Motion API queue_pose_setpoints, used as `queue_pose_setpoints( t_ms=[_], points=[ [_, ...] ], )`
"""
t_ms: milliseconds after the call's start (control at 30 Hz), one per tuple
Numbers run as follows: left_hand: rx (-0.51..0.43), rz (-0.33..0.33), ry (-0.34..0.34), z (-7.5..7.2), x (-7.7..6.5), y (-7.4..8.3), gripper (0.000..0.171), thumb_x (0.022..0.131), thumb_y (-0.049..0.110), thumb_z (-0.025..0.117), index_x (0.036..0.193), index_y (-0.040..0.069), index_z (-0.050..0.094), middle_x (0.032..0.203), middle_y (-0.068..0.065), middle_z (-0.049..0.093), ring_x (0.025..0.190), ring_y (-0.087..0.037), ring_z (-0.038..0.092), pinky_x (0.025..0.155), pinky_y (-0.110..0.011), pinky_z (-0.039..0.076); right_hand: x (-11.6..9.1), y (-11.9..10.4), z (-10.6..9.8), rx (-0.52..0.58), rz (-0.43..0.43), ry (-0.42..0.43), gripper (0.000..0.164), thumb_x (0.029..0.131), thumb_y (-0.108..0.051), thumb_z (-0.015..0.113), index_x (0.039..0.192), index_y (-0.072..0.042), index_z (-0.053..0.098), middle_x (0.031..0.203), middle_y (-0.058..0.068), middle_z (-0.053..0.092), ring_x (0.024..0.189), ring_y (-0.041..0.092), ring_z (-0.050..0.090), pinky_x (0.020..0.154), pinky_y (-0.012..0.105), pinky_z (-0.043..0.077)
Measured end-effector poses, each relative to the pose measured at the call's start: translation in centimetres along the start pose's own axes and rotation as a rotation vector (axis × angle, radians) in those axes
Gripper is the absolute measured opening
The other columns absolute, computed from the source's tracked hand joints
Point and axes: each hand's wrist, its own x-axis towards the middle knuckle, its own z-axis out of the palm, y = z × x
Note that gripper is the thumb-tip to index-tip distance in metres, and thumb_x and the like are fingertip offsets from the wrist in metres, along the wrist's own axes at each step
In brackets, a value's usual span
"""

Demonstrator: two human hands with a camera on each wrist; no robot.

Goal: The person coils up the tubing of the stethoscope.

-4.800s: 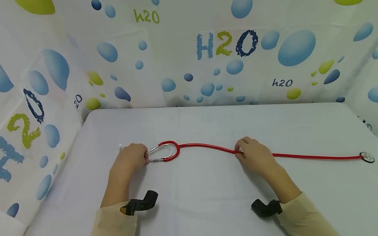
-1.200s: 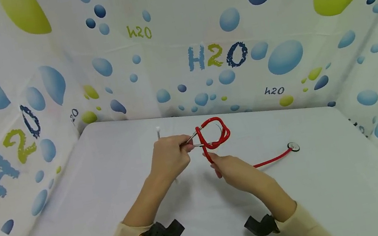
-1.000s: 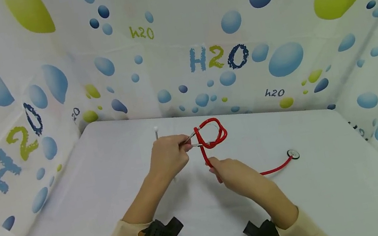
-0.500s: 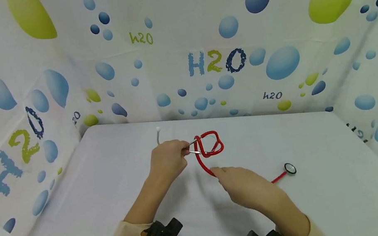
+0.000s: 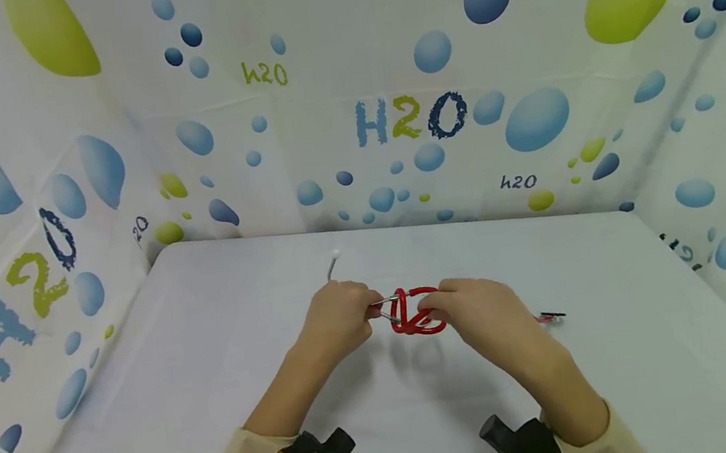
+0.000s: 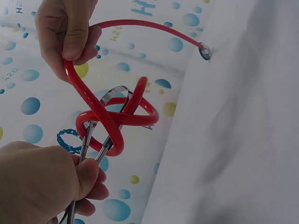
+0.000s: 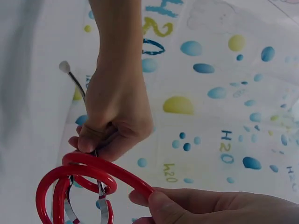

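Note:
A stethoscope with red tubing (image 6: 135, 119) is held up between both hands. My left hand (image 5: 339, 318) grips its metal ear tubes (image 6: 100, 147) together. A white ear tip (image 7: 64, 66) sticks out past that hand. The red tube is wound round the metal fork in crossing loops. My right hand (image 5: 487, 311) pinches the tube between thumb and fingers (image 6: 77, 39), close to the loops. From there the free length of tube arcs away to the round chest piece (image 6: 204, 51), seen edge-on beyond the right hand in the head view.
A white-covered table (image 5: 236, 289) lies under the hands. Behind and at the sides hang white sheets (image 5: 310, 90) printed with blue and green drops and H2O lettering. A black wrist mount (image 5: 322, 451) sits on each beige sleeve.
From lying stretched out, the stethoscope has been lifted and its tube wrapped round the ear tubes. Lately the right hand has risen beside the loops and the chest piece has turned edge-on.

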Motion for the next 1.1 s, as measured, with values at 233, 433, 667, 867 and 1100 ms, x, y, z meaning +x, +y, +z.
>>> queue_pose_setpoints(
  t_ms=[233,433,667,867,1100],
  points=[
    [0.037,0.12,-0.041,0.5,-0.2,0.7,0.01,0.075,0.015,0.068,0.076,0.025,0.07,0.068,0.015,0.063,0.067,-0.001,0.057,0.068,-0.027,0.033,0.3,1.2,0.5,0.049,0.006,0.105,0.02,0.075,-0.026,0.072,0.095,-0.026,0.069,0.075,-0.012,0.063,0.068,0.006,0.058,0.062,0.024,0.05],
    [-0.026,0.208,-0.061,1.1,-0.1,1.7,0.008,0.077,0.015,0.068,0.081,0.021,0.071,0.07,0.012,0.064,0.068,-0.004,0.057,0.073,-0.024,0.044,0.7,2.1,1.0,0.075,-0.002,0.182,0.021,0.072,-0.034,0.073,0.09,-0.024,0.068,0.078,-0.012,0.066,0.067,0.006,0.059,0.06,0.023,0.05],
    [-0.048,0.246,0.002,0.9,-0.1,2.5,0.008,0.076,0.012,0.069,0.079,0.02,0.07,0.071,0.01,0.063,0.068,-0.006,0.053,0.068,-0.02,0.049,1.1,3.2,1.4,0.091,0.02,0.206,0.026,0.071,-0.04,0.072,0.088,-0.021,0.066,0.08,-0.007,0.066,0.065,0.008,0.057,0.058,0.024,0.05],
    [-0.058,0.27,0.096,0.7,0.1,2.2,0.009,0.076,0.014,0.07,0.082,0.02,0.071,0.071,0.009,0.064,0.068,-0.006,0.053,0.069,-0.02,0.047,1.2,4.3,1.4,0.104,0.057,0.237,0.026,0.07,-0.042,0.07,0.086,-0.022,0.066,0.081,-0.007,0.065,0.065,0.009,0.055,0.057,0.026,0.048],
    [-0.095,0.296,0.173,-0.2,0.2,2.3,0.011,0.076,0.015,0.071,0.085,0.02,0.071,0.076,0.01,0.066,0.071,-0.006,0.054,0.07,-0.019,0.047,1.3,5.3,1.8,0.147,0.08,0.26,0.026,0.071,-0.041,0.069,0.088,-0.021,0.066,0.081,-0.007,0.064,0.069,0.01,0.054,0.059,0.027,0.048]
  ],
)
